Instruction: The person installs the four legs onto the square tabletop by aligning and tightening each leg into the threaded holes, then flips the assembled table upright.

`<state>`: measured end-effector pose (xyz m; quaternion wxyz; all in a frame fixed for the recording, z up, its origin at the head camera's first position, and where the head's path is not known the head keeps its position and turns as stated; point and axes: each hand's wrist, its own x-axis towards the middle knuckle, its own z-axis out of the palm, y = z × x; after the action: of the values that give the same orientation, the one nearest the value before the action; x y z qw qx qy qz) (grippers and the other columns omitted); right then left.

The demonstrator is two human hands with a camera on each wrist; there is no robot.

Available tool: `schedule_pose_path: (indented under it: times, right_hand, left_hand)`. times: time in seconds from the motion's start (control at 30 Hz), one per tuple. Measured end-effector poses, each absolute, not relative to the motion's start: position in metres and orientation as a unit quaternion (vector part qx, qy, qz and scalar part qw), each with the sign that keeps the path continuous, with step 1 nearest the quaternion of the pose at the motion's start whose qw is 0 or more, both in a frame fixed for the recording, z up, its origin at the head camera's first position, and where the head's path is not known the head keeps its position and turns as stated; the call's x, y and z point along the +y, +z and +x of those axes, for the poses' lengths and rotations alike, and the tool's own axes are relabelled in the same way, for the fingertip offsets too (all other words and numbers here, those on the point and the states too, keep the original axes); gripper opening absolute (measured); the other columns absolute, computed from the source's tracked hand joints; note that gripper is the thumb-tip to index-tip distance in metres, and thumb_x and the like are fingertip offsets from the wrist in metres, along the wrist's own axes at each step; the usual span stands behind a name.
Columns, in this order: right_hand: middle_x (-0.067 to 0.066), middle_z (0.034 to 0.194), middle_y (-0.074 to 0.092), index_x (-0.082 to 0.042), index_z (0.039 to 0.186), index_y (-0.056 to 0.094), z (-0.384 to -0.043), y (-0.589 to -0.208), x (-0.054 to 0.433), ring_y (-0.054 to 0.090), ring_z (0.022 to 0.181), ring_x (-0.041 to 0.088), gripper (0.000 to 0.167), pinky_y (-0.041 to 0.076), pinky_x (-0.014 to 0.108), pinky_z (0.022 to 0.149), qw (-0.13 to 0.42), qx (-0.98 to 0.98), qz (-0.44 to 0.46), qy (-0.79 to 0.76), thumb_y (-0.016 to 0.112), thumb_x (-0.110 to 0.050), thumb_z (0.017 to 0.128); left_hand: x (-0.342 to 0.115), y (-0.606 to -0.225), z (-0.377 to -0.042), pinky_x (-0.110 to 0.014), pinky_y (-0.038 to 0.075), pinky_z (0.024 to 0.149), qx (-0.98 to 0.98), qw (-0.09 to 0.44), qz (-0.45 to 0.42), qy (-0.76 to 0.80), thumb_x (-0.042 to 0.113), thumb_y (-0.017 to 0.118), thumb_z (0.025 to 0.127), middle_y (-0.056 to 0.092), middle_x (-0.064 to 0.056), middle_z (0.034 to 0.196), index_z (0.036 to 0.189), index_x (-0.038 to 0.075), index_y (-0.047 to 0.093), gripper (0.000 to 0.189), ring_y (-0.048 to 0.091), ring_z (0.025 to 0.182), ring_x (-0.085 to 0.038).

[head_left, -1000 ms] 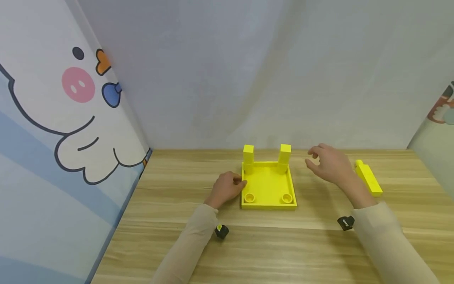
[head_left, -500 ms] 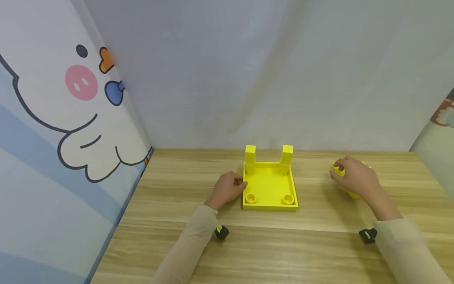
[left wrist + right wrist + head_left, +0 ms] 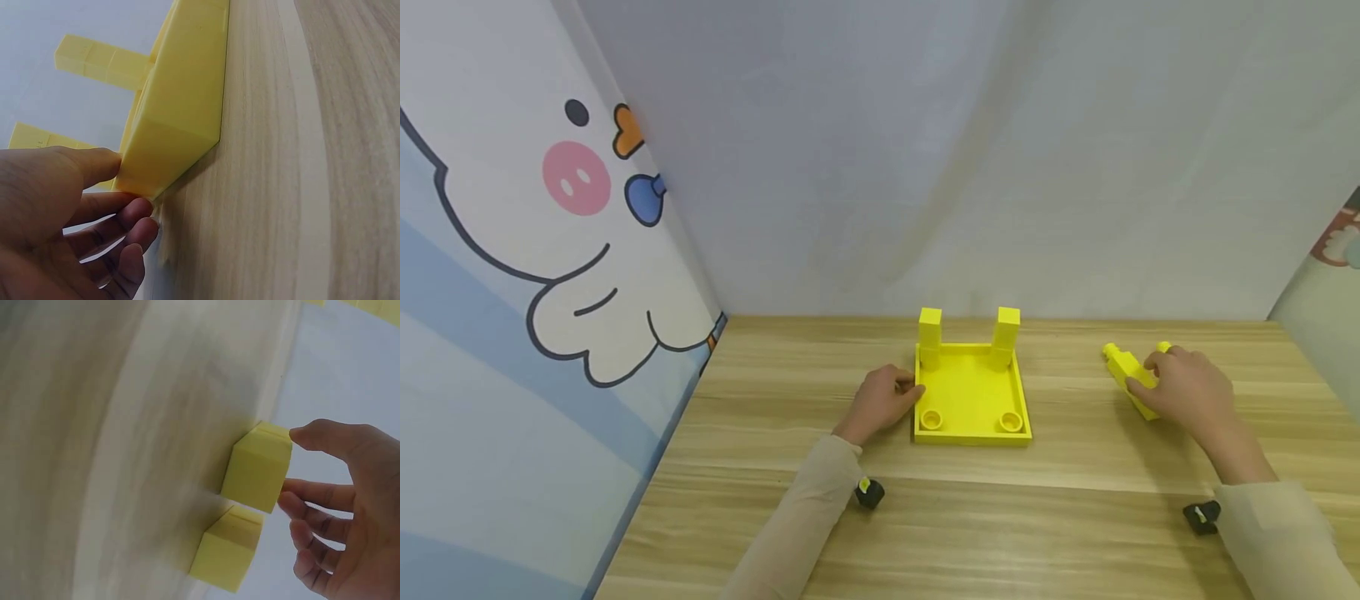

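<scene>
Left hand (image 3: pixel 878 402) pinches tray (image 3: pixel 972 439). Right hand (image 3: pixel 1191 392) nearer, over tray-side yellow block (image 3: pixel 1123 366), long axis oblique to surface (image 3: pixel 1000 542)'s back edge; grip unclear.

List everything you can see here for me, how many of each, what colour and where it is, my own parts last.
Tray: one, yellow, on the table
Upright posts: two, yellow, at the tray's far corners
Round sockets: two, yellow, at its near corners
Loose pegs: two, yellow, lying right of the tray, one mostly hidden
Table: one, wood-toned, beneath everything
Backdrop: one, pale grey, behind the table
Cartoon panel: one, mainly white and blue, far left
Printed panel: one, pale, far right, partly in view
Small black devices: two, by the cuffs
Sleeves: two, beige, on the forearms
Hands: two, bare; left pinching the tray's left side, right at the pegs
</scene>
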<state>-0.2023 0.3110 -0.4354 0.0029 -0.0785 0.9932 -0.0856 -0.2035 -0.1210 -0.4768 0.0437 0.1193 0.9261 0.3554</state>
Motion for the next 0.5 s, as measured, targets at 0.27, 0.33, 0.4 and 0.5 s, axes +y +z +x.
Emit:
schedule_pose_path:
  times: [0.27,0.33,0.4,0.5]
  right_hand:
    - [0.017,0.072,0.059,-0.003,0.079,0.068,-0.2,-0.447,0.318,0.05,0.068,0.036,0.039,0.034,0.036,0.052,-0.015,0.994,-0.077,-0.078,0.07,-0.04,0.089]
    - [0.011,0.066,0.053,-0.009,0.071,0.062,-0.199,-0.449,0.318,0.047,0.065,0.031,0.038,0.031,0.034,0.051,-0.019,0.993,-0.077,-0.083,0.07,-0.041,0.089]
    - [0.008,0.064,0.05,-0.011,0.067,0.058,-0.199,-0.45,0.318,0.045,0.064,0.029,0.038,0.03,0.033,0.051,-0.024,0.993,-0.075,-0.089,0.07,-0.041,0.088]
    - [0.008,0.064,0.05,-0.012,0.066,0.057,-0.199,-0.451,0.318,0.045,0.064,0.029,0.038,0.029,0.032,0.051,-0.032,0.992,-0.074,-0.097,0.07,-0.04,0.088]
  left_hand:
    - [-0.122,-0.478,-0.204,-0.024,0.035,0.063,0.921,0.039,0.131,0.365,0.021,0.065,0.1,0.05,0.0,0.072,0.07,0.012,0.053,0.034,0.042,0.067,-0.013]
    - [-0.122,-0.478,-0.204,-0.024,0.036,0.064,0.921,0.037,0.133,0.365,0.021,0.065,0.1,0.052,0.0,0.073,0.071,0.012,0.055,0.032,0.043,0.068,-0.013]
    - [-0.122,-0.477,-0.203,-0.024,0.037,0.065,0.921,0.036,0.136,0.364,0.021,0.065,0.1,0.053,-0.001,0.075,0.073,0.01,0.057,0.031,0.044,0.07,-0.013]
    - [-0.122,-0.476,-0.202,-0.025,0.037,0.066,0.92,0.036,0.138,0.364,0.021,0.064,0.1,0.053,-0.003,0.075,0.074,0.009,0.058,0.03,0.044,0.07,-0.014]
